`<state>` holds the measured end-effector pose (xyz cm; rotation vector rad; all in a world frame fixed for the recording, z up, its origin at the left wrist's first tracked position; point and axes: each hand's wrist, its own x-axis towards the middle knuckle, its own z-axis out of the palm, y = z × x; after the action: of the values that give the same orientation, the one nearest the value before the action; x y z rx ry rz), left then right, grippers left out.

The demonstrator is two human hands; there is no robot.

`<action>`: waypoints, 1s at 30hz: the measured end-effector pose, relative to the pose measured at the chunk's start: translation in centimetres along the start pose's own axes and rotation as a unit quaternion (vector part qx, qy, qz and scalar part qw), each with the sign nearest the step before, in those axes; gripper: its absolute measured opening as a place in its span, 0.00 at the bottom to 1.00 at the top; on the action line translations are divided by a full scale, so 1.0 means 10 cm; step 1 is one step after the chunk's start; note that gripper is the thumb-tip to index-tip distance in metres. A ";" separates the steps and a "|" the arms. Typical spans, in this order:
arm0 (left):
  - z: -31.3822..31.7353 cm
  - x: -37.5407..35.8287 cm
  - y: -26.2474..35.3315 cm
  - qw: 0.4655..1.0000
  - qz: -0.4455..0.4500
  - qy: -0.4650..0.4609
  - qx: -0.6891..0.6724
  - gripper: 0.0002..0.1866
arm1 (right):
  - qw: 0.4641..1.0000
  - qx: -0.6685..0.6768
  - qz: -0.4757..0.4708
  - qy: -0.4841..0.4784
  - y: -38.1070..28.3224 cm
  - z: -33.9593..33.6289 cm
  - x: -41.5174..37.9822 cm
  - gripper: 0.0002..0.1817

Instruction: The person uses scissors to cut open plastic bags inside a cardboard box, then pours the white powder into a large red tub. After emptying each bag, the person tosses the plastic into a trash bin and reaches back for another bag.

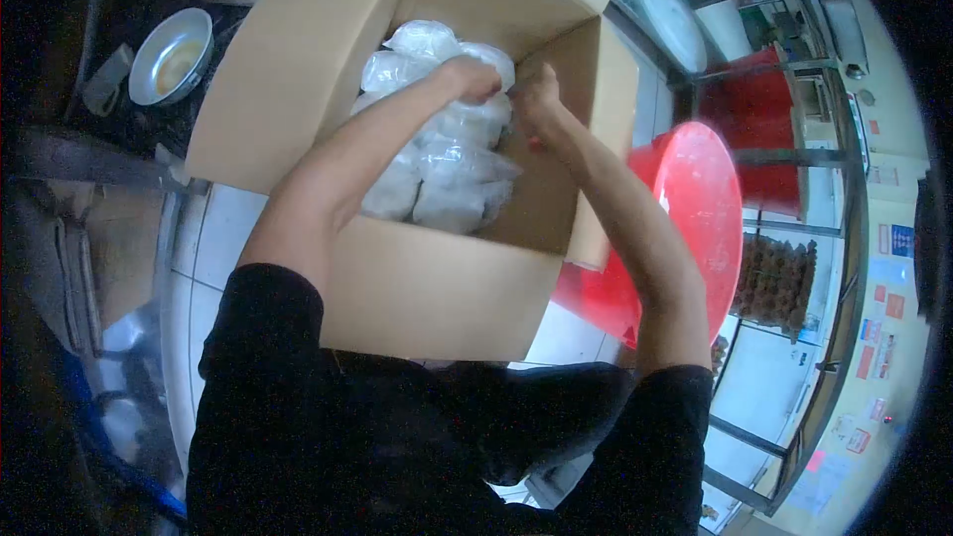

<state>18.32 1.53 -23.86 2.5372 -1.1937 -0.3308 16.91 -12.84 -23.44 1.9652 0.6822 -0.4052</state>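
Hands meet inside the open cardboard box (437, 278); left hand (475, 79) is closed on the top of a clear plastic bag (452, 154) among others; right hand (538, 97) pinches beside it; bags look soft, slippery, probably best gripped at the gathered neck.

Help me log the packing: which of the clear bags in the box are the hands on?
The topmost bag, under the left hand and beside the right hand; the other bags lie lower, untouched.

top: black short-sleeved shirt (397, 437) | forearms bare | hands ungloved | no watch
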 end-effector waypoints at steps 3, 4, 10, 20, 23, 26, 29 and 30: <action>0.41 0.09 0.20 0.999 -0.030 -0.021 0.032 0.13 | 1.000 0.008 -0.006 0.020 0.02 0.08 0.04 0.14; 0.57 0.16 0.23 0.999 -0.020 -0.017 0.033 0.14 | 1.000 0.016 -0.006 0.020 0.01 0.10 0.05 0.14; 1.68 0.94 -0.20 0.989 0.075 0.106 0.072 0.13 | 0.999 0.043 -0.012 0.029 0.03 0.12 0.09 0.14; 1.22 0.52 0.02 0.972 0.137 0.105 0.157 0.13 | 0.995 0.090 -0.015 0.049 0.10 0.19 0.13 0.15; 0.78 0.39 0.09 0.982 0.121 -0.019 0.147 0.13 | 0.991 0.116 -0.020 0.060 0.12 0.22 0.11 0.16; 0.58 0.29 0.11 0.985 0.122 -0.054 0.105 0.14 | 0.980 0.191 -0.057 0.012 0.25 0.06 -0.04 0.14; 0.40 0.22 0.16 0.985 0.136 -0.055 0.088 0.16 | 0.959 0.272 -0.070 0.045 0.36 -0.07 -0.30 0.13; 0.25 0.14 0.22 0.980 0.150 -0.060 0.115 0.16 | 0.953 0.290 -0.072 0.058 0.38 -0.05 -0.33 0.13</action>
<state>16.79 -1.29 -25.46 2.4984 -1.7255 -0.2908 16.71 -14.76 -18.79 2.5159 0.8528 -0.6389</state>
